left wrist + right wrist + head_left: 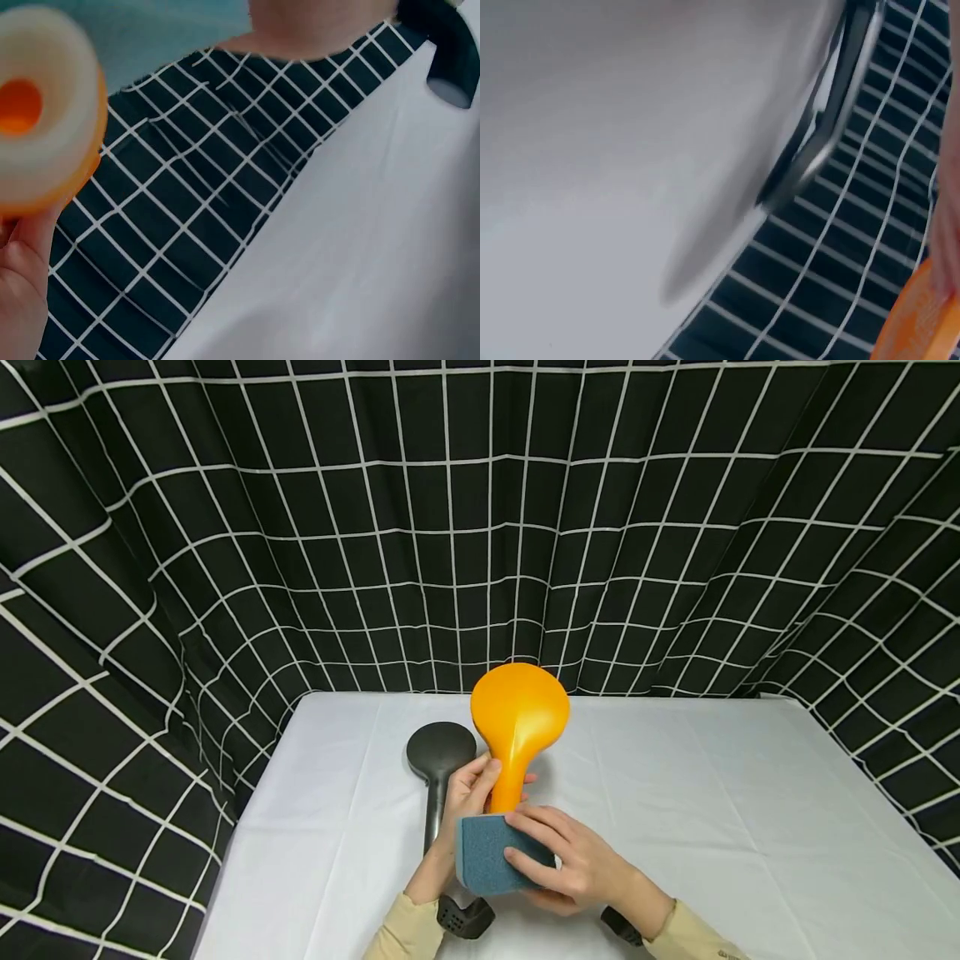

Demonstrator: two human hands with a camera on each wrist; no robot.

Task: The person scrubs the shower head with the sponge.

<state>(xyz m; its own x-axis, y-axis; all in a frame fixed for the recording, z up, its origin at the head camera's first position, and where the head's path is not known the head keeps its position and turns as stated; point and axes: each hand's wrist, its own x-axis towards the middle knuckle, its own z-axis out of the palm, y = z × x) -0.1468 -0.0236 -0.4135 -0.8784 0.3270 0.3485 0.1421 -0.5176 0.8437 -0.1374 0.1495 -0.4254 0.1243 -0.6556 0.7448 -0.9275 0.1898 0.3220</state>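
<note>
My left hand (471, 793) grips the neck of an orange handheld shower head (520, 703), held up with its round head away from me. In the left wrist view the pale ring at the end of its handle (45, 165) faces the camera. A blue sponge (491, 860) is in my right hand (570, 860), fingers spread over its near face. It overlaps the lower handle in the head view and hides that part. On the table behind my left hand lies a black shower head (441, 750), its handle partly covered by the wrist.
A white cloth covers the table (712, 827). Black curtains with a white grid (480, 527) stand along the back and both sides. Black wrist cameras (465, 917) are strapped on both wrists, under beige sleeves (408, 931).
</note>
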